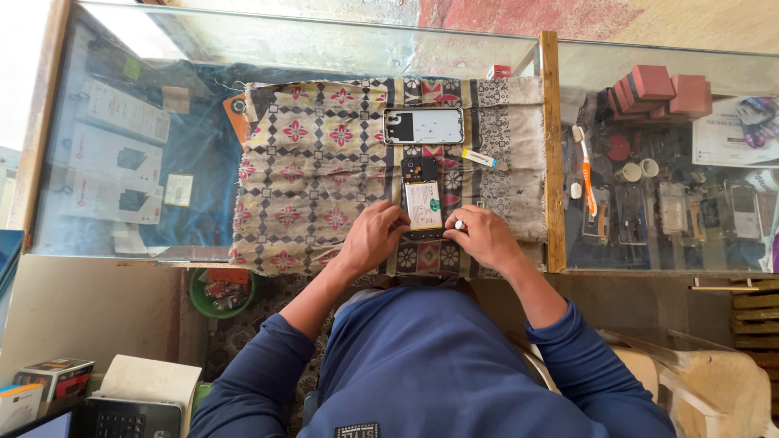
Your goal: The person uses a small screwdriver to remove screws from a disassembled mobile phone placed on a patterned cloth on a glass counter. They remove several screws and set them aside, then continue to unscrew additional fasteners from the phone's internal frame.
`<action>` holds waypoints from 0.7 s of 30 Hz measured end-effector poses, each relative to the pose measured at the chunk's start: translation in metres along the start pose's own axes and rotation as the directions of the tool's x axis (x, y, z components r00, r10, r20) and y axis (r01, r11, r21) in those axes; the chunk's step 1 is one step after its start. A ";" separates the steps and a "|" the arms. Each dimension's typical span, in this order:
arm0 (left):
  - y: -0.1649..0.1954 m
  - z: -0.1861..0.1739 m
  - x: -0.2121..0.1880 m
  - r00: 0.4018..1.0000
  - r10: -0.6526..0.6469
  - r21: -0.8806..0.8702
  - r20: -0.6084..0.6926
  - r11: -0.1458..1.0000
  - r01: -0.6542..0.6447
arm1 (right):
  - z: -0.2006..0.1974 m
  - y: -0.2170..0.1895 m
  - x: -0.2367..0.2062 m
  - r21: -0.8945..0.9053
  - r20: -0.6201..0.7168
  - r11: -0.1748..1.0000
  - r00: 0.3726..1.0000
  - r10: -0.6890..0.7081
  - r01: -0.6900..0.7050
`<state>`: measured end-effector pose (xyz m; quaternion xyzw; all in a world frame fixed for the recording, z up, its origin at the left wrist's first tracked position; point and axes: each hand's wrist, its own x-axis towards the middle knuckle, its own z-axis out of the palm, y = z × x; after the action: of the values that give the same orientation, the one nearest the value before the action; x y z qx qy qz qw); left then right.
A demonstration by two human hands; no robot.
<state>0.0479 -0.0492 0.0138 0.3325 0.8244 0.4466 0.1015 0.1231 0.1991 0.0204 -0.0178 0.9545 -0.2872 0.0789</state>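
An opened phone [423, 199] with its white battery showing lies on a patterned cloth [324, 162] on the glass counter. My left hand [375, 235] rests against the phone's lower left edge, fingers curled on it. My right hand [484, 235] sits at the phone's lower right and pinches a small white-tipped tool [459, 225]. The phone's detached back cover [423, 126] lies flat farther up the cloth. A small white and yellow tube [479, 157] lies to the cover's lower right.
A wooden divider [553, 154] splits the glass counter [162, 122]. Under the right glass lie an orange toothbrush [586, 174], phone parts and red boxes [661, 88]. White boxes [114, 154] sit under the left glass. A green bowl [221, 294] stands below the counter.
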 end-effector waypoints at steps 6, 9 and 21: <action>-0.006 0.003 -0.006 0.998 0.062 0.040 0.011 0.997 -0.062 | 0.003 0.003 0.001 -0.100 0.048 0.995 0.999 -0.021 0.026; -0.008 0.005 -0.007 0.997 0.079 0.065 0.019 0.995 -0.080 | -0.002 0.004 0.010 -0.117 0.136 0.992 0.989 0.059 -0.043; -0.016 0.007 -0.009 0.992 0.125 0.077 0.003 0.989 -0.125 | -0.060 0.031 0.129 -0.014 -0.173 0.991 0.976 0.131 -0.135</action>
<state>0.0510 -0.0563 -0.0041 0.3868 0.8186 0.4204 0.0595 -0.0135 0.2473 0.0349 0.0699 0.9603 -0.2696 0.0153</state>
